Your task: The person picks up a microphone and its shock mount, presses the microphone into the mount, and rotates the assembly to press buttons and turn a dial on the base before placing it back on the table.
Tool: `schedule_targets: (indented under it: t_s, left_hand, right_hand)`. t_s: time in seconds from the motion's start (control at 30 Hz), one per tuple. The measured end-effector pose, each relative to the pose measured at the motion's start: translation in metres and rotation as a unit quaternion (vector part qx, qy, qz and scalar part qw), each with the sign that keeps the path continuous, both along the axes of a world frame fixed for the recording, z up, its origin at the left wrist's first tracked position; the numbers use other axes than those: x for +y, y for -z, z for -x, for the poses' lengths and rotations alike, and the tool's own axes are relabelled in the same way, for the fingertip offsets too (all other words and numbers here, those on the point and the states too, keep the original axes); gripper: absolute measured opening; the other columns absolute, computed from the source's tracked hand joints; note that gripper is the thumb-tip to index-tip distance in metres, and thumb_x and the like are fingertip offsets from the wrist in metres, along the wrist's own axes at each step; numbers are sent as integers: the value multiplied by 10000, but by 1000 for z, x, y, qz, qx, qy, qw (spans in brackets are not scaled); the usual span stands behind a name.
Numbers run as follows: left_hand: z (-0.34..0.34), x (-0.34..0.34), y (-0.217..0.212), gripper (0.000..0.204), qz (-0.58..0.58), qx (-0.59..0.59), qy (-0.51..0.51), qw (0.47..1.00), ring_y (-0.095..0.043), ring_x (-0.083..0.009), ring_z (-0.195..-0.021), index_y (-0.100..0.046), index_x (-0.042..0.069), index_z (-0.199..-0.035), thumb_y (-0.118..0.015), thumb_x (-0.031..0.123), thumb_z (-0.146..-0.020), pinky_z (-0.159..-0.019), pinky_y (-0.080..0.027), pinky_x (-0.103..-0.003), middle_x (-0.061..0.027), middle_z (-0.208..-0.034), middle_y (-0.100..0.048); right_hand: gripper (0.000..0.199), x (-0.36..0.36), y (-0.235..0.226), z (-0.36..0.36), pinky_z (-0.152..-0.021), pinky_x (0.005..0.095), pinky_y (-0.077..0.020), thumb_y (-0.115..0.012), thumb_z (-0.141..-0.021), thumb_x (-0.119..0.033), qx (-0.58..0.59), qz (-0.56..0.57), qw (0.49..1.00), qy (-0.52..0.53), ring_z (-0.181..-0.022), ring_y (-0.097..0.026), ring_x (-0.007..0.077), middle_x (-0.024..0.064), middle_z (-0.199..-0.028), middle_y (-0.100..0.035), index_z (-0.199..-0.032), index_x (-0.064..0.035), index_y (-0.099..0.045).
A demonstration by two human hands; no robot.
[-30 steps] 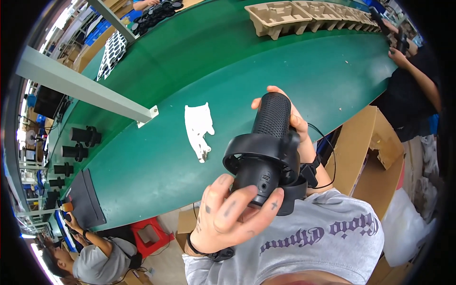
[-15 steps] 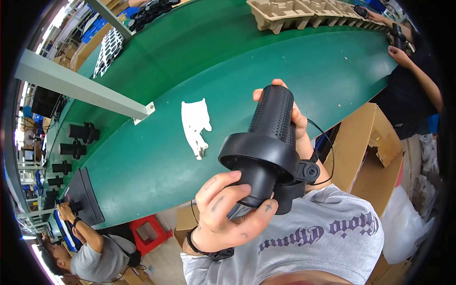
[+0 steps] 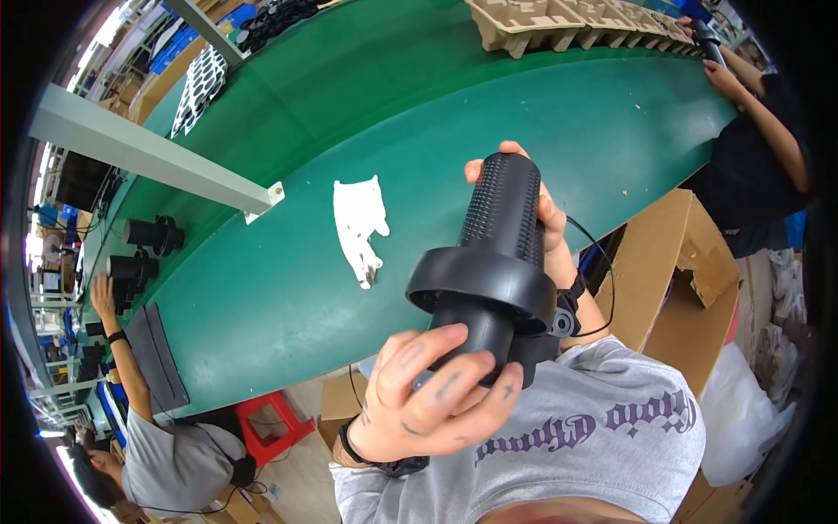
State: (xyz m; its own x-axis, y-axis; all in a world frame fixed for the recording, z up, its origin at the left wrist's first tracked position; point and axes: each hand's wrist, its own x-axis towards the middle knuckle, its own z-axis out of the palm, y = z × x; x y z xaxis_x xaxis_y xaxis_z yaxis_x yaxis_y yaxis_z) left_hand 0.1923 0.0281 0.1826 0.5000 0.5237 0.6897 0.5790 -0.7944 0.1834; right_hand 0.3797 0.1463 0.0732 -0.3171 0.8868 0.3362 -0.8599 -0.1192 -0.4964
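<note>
I hold a black cylindrical device [image 3: 502,205] tilted in front of my chest, above the near edge of the green table. Its upper barrel has a dotted texture, and a wide smooth ring circles its middle. My left hand [image 3: 428,397] grips the smooth lower end, fingers closed against it. Wrapped behind the textured barrel, my right hand [image 3: 552,223] is partly hidden by the device, with only fingertips and the side of the hand showing. A white glove [image 3: 358,218] lies on the table to the left of the device.
A green work surface [image 3: 288,306] curves across the view, with a pale metal post [image 3: 157,153] at left. Moulded cardboard trays [image 3: 524,31] line the far side. Similar black devices [image 3: 131,271] stand at far left. Co-workers are on both sides. A cardboard box [image 3: 650,271] stands at right.
My left fingers have shifted slightly around the lower end, and the device has turned a little. The left co-worker's arm has reached forward to the black devices; the right co-worker's hands have moved together.
</note>
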Motion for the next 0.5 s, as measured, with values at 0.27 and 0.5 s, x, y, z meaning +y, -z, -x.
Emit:
schedule_targets:
  t_s: [0.27, 0.5]
  left_hand:
    - [33, 15, 3, 704, 262, -100, -65, 958, -499, -257, -1072, -670, 83, -1063, -865, 463, -504, -650, -542, -317, -117, -1165, -444]
    - [22, 28, 7, 512, 331, 34, -51, 942, -540, -251, -963, -601, 64, -850, -859, 404, -567, -587, -530, -333, -111, -1105, -475]
  right_hand:
    - [567, 33, -64, -37, -756, 392, -525, -822, -675, -279, -287, -429, 856, 29, -924, -601, 334, 279, -1102, -540, -1160, -83, -603]
    - [518, 49, -104, -33, -804, 397, -497, -775, -730, -263, -341, -527, 777, -47, -953, -596, 325, 258, -1102, -563, -1127, 30, -618]
